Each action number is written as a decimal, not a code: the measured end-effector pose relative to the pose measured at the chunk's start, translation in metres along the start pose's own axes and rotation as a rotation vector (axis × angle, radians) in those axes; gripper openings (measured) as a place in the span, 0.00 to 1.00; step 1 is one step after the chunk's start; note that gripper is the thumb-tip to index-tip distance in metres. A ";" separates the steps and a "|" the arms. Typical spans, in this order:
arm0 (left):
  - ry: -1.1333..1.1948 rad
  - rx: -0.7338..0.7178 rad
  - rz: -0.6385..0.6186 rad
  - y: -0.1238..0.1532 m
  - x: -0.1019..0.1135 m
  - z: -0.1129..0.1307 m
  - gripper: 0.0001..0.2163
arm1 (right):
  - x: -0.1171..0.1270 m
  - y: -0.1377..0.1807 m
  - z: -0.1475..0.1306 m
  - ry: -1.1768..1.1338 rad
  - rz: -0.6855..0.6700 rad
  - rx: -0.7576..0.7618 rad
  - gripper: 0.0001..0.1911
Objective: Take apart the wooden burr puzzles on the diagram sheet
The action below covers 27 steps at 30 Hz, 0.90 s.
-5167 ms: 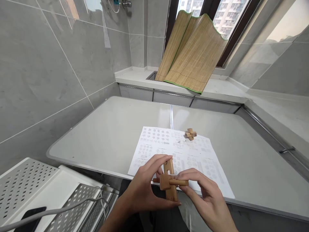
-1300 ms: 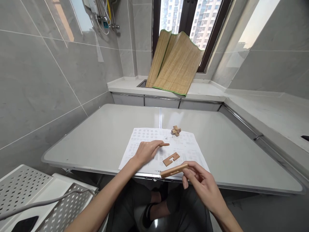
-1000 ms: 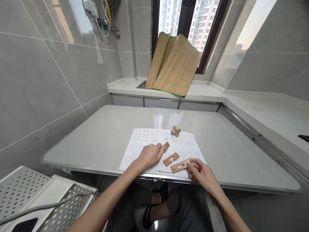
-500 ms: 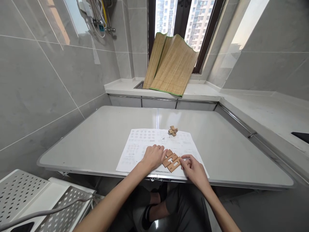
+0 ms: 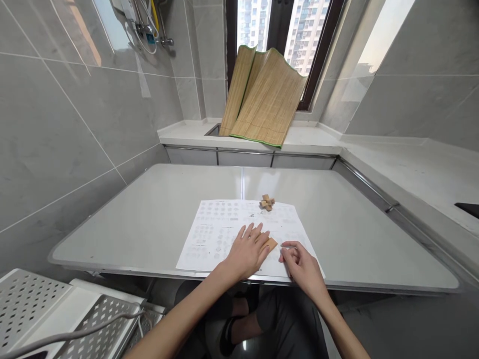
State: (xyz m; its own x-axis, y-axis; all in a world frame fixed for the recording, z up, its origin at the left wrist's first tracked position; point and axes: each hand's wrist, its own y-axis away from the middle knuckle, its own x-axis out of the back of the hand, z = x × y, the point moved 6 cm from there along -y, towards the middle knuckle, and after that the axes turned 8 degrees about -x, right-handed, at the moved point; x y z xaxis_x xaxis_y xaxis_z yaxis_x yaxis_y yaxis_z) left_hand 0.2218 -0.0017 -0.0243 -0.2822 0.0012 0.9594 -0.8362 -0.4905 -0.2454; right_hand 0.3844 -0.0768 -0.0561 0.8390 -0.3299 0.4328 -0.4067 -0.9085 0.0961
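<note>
My left hand lies palm down with its fingers spread over flat wooden puzzle pieces. Most of these are hidden beneath it; the corner of one wooden piece shows past the fingertips. Just to the right, my right hand rests near the paper's lower right, its fingers loosely curled and the index finger and thumb a little apart. I see nothing between them. Under the pieces is a large printed paper sheet. Toward its far edge sits an interlocked wooden burr puzzle.
The sheet lies on a pale folding table with a centre seam. A rolled-out bamboo mat leans at the window on a white counter. At lower left stands a white perforated rack with a grey hose. Tiled walls flank the table.
My left hand has moved right and toward me, flattening over the wooden pieces that showed before. My right hand stays nearly in place, now apart from the pieces. The view has shifted slightly.
</note>
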 end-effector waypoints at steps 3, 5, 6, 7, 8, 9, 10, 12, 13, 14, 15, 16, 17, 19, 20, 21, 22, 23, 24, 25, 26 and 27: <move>-0.019 0.066 -0.014 0.002 0.003 -0.027 0.23 | 0.000 0.000 0.001 0.019 -0.002 -0.008 0.22; -0.007 0.149 -0.030 0.007 0.007 -0.050 0.25 | 0.001 0.001 0.000 0.027 -0.002 -0.015 0.21; -0.003 0.193 -0.032 0.010 0.010 -0.063 0.25 | 0.001 0.002 0.000 0.031 -0.002 -0.019 0.21; -0.009 0.239 -0.016 0.014 0.014 -0.076 0.26 | 0.001 0.002 -0.001 0.035 -0.003 -0.024 0.20; -0.016 0.283 -0.004 0.018 0.017 -0.089 0.26 | 0.001 0.003 -0.001 0.039 -0.004 -0.028 0.20; -0.026 0.325 -0.002 0.022 0.020 -0.103 0.26 | 0.002 0.003 -0.001 0.044 -0.004 -0.033 0.20; -0.040 0.364 -0.008 0.026 0.022 -0.116 0.27 | 0.002 0.004 -0.001 0.048 -0.004 -0.039 0.20; -0.076 0.422 -0.009 0.033 0.028 -0.141 0.28 | 0.002 0.004 -0.002 0.050 -0.004 -0.046 0.20; -0.089 0.447 -0.009 0.035 0.031 -0.153 0.29 | 0.002 0.004 -0.002 0.049 -0.007 -0.047 0.20; -0.101 0.468 -0.007 0.037 0.034 -0.165 0.29 | 0.002 0.004 -0.002 0.048 -0.010 -0.047 0.20; -0.110 0.476 -0.002 0.038 0.036 -0.174 0.28 | 0.001 0.004 -0.002 0.046 -0.013 -0.046 0.20; -0.119 0.470 0.004 0.039 0.039 -0.182 0.28 | 0.001 0.004 -0.002 0.046 -0.013 -0.044 0.20; -0.125 0.461 0.009 0.039 0.041 -0.187 0.27 | 0.001 0.004 -0.001 0.045 -0.011 -0.044 0.20; -0.135 0.445 0.026 0.038 0.044 -0.192 0.27 | 0.001 0.004 0.000 0.038 -0.002 -0.039 0.20; -0.143 0.439 0.048 0.038 0.046 -0.191 0.26 | 0.002 0.004 0.000 0.032 0.000 -0.034 0.20; -0.153 0.432 0.084 0.038 0.048 -0.187 0.26 | 0.002 0.004 0.001 0.023 -0.004 -0.029 0.20; -0.161 0.418 0.129 0.038 0.050 -0.181 0.26 | 0.001 0.003 0.002 0.010 -0.016 -0.026 0.20; -0.164 0.394 0.178 0.038 0.053 -0.173 0.25 | 0.001 0.002 0.003 -0.008 -0.037 -0.028 0.20; -0.155 0.357 0.224 0.037 0.054 -0.164 0.24 | 0.000 0.001 0.003 -0.029 -0.063 -0.036 0.20; -0.130 0.304 0.250 0.036 0.054 -0.153 0.22 | 0.000 -0.002 0.002 -0.054 -0.092 -0.045 0.21; -0.097 0.243 0.263 0.033 0.053 -0.141 0.20 | -0.001 -0.006 0.000 -0.076 -0.118 -0.053 0.21; -0.062 0.186 0.277 0.030 0.052 -0.130 0.19 | -0.001 -0.011 -0.004 -0.091 -0.135 -0.056 0.21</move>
State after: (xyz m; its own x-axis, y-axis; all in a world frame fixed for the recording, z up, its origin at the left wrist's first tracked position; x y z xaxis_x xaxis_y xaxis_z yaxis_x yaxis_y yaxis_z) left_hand 0.1214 0.0967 -0.0002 -0.4527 -0.2041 0.8680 -0.6305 -0.6151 -0.4734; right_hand 0.3869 -0.0654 -0.0541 0.9154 -0.2302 0.3304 -0.3059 -0.9310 0.1990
